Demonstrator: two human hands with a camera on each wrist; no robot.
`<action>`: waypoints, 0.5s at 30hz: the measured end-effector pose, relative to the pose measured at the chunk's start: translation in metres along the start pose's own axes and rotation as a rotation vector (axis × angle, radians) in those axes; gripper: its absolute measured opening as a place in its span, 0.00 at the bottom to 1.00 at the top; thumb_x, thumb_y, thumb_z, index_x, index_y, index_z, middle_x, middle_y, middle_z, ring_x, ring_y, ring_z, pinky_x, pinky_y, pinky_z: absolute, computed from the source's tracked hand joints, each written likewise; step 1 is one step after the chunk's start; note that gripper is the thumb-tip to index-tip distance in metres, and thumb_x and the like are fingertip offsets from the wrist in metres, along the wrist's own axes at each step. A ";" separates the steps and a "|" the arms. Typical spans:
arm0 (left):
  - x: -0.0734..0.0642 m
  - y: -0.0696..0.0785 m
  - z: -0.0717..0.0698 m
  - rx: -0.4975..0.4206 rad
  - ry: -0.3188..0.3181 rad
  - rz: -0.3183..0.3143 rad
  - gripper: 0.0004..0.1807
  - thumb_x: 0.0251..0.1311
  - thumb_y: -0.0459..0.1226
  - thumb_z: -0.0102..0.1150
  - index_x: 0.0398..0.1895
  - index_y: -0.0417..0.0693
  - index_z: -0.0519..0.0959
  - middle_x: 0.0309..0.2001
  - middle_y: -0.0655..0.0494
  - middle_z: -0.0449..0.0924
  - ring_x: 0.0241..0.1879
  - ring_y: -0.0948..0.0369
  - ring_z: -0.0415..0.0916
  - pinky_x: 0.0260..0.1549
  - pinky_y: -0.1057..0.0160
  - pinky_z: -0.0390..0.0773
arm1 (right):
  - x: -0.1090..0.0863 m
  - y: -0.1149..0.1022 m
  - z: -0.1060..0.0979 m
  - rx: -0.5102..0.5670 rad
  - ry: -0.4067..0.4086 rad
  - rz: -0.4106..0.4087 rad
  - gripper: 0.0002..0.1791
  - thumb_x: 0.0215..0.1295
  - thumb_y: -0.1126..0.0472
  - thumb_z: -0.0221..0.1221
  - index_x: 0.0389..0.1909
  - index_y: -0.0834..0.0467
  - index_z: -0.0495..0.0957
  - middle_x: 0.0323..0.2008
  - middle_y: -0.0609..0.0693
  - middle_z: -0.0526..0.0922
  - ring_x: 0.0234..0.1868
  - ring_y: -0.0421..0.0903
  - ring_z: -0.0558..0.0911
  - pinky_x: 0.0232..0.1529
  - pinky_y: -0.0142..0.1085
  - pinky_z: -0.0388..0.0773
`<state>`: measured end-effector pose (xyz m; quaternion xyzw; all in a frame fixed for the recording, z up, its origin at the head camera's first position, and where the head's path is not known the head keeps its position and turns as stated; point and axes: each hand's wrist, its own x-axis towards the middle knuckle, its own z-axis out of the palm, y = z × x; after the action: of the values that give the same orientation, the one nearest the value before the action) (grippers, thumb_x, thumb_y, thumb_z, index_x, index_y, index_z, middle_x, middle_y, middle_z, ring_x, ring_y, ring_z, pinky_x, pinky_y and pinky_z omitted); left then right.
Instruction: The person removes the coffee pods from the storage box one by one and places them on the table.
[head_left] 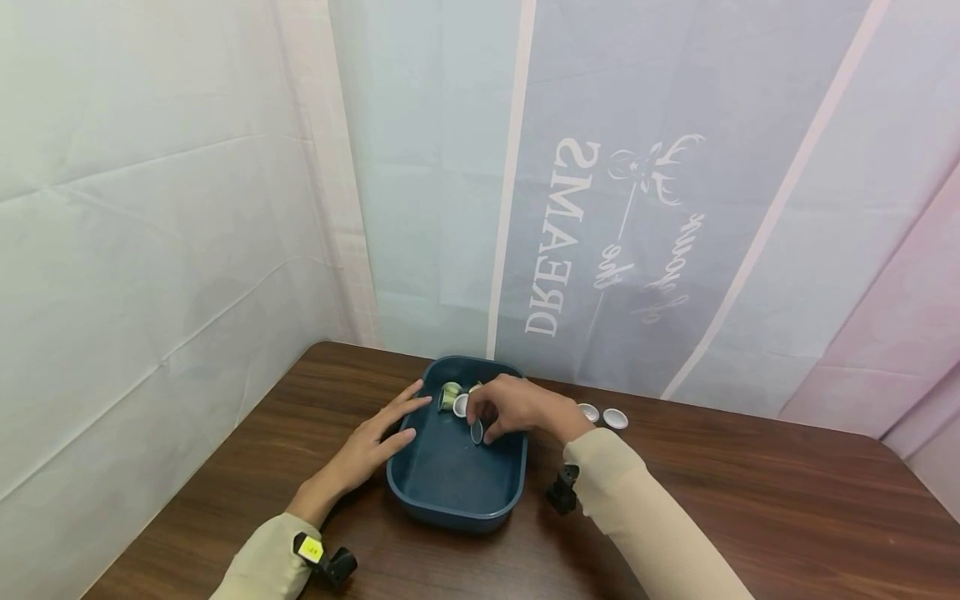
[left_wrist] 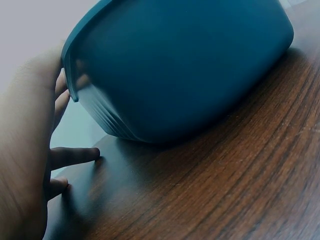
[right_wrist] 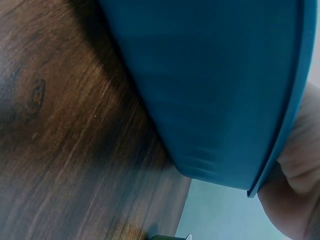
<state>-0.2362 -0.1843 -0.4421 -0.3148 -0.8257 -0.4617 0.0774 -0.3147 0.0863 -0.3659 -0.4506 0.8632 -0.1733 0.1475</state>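
Observation:
A deep blue plastic tub (head_left: 457,492) stands on the wooden table. My left hand (head_left: 371,442) rests along its left rim with fairly straight fingers, some on the rim; in the left wrist view, two fingertips reach down beside the tub near the tabletop. Reaching over the right rim, my right hand (head_left: 513,404) pinches a small round pale-rimmed piece (head_left: 477,432) between thumb and fingers above the tub floor. Behind it in the tub lie a small green capsule-like cup (head_left: 450,395) and a white-faced round piece (head_left: 461,406). My fingers partly hide another small piece there.
Two white round pieces (head_left: 615,418) lie on the table (head_left: 712,500) right of the tub, one partly behind my right wrist. A printed cloth backdrop (head_left: 435,208) hangs right behind the table's far edge, and a pale cloth (head_left: 187,250) hangs along the left.

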 end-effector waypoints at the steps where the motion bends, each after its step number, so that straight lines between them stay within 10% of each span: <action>1: 0.000 0.000 0.000 0.001 0.001 -0.001 0.26 0.71 0.39 0.47 0.71 0.56 0.63 0.75 0.58 0.47 0.72 0.54 0.47 0.59 0.34 0.54 | 0.000 -0.001 0.000 -0.006 -0.002 0.005 0.16 0.49 0.63 0.73 0.39 0.50 0.82 0.35 0.38 0.79 0.37 0.36 0.80 0.37 0.28 0.77; 15: 0.000 0.000 0.000 -0.001 0.000 -0.004 0.26 0.72 0.40 0.47 0.71 0.52 0.63 0.75 0.60 0.46 0.72 0.54 0.46 0.59 0.33 0.54 | 0.000 -0.003 -0.001 -0.045 0.003 -0.002 0.13 0.49 0.62 0.73 0.35 0.49 0.82 0.33 0.38 0.80 0.34 0.33 0.79 0.36 0.28 0.77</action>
<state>-0.2363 -0.1841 -0.4422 -0.3131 -0.8260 -0.4625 0.0763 -0.3127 0.0850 -0.3639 -0.4543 0.8667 -0.1549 0.1358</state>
